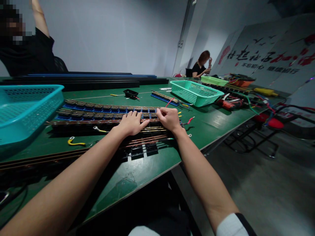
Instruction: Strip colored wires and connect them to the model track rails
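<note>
Several long metal rails on blue brackets lie side by side across the green table. My left hand rests on them with its fingers spread. At their right end, my right hand is closed, thumb against the fingers; what it pinches is hidden or too small to name. Beside it a red wire end and short yellow wires stick out. Closer to me, copper-coloured rails run over black blocks. A yellow wire with a ring terminal lies left of my left arm.
A blue basket stands at the left, a green basket at the back right. Red-handled pliers lie beside the green one. Black bars lie along the far side. Two other people sit beyond the table; a stool stands right.
</note>
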Available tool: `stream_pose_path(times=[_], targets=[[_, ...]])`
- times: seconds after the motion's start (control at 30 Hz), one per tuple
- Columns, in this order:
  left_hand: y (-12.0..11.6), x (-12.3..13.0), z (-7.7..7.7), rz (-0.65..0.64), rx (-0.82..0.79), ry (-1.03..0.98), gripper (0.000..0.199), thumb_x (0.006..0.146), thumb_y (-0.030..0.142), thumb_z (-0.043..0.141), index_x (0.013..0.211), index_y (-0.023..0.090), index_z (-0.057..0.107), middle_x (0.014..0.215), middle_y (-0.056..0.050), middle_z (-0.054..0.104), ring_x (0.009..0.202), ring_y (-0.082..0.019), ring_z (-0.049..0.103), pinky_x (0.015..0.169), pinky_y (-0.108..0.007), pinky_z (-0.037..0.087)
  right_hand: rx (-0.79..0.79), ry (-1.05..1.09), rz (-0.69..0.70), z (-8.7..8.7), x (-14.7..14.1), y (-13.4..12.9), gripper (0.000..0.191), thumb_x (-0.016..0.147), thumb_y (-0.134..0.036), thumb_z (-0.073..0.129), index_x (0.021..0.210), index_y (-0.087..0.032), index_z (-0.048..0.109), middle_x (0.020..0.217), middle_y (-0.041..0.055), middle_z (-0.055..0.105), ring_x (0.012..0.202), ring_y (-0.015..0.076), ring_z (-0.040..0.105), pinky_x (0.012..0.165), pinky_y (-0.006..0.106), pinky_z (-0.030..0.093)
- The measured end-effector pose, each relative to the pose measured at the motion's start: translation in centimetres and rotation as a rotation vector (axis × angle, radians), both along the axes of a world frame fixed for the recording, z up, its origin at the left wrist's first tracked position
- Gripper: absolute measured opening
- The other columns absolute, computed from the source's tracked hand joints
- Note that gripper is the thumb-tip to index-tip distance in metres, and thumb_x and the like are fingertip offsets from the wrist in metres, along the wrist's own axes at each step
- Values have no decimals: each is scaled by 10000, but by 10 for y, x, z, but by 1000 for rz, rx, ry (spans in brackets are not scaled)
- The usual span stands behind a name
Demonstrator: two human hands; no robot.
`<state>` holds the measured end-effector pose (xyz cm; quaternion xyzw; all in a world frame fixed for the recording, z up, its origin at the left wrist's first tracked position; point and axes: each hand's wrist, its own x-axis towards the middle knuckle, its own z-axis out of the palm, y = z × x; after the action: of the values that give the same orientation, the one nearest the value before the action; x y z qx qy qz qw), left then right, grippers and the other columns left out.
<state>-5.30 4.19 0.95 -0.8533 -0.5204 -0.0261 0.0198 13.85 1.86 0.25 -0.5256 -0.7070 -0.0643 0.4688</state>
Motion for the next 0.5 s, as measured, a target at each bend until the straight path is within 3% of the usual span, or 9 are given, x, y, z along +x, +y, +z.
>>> stream_pose_path(times=[0.2, 0.5], targets=[[2, 0, -1, -4, 6, 2, 806, 973, 664, 193, 1517, 106, 397, 1512, -195, 467, 1395, -367, 410, 1101, -511, 378, 106, 217, -165, 3, 2, 4, 471, 927, -419, 474, 511, -202, 513, 477, -40, 435, 484, 97, 370, 558, 269, 269], [3, -1, -2, -9, 5, 7, 814, 968, 665, 179, 1521, 106, 392, 1520, -194, 458, 1397, -365, 409, 1099, -505, 378, 132, 599, -266, 0, 16, 13, 483, 929, -508, 466, 608, -191, 638, 492, -28, 532, 482, 121, 488, 560, 263, 350]])
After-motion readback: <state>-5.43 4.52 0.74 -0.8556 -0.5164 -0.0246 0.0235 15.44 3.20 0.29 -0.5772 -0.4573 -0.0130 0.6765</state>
